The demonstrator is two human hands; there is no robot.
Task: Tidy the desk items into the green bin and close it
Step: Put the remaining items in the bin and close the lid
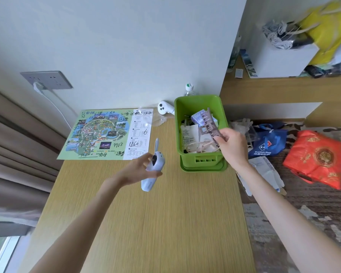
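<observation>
Left hand [135,170] grips pale-blue rabbit-eared plastic fan [157,164], right hand [232,144] pinches mauve plastic claw clip [207,125] over crammed green plastic bin [185,161] — piled contents could block closing.

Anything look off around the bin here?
The green bin stands on a wider green piece, apparently its own lid, so it cannot be closed as it sits. Its contents are a loose jumble. Nothing looks spilled or broken. The left hand grips a rabbit-shaped gadget, the right hand a hair clip over the bin.
</observation>
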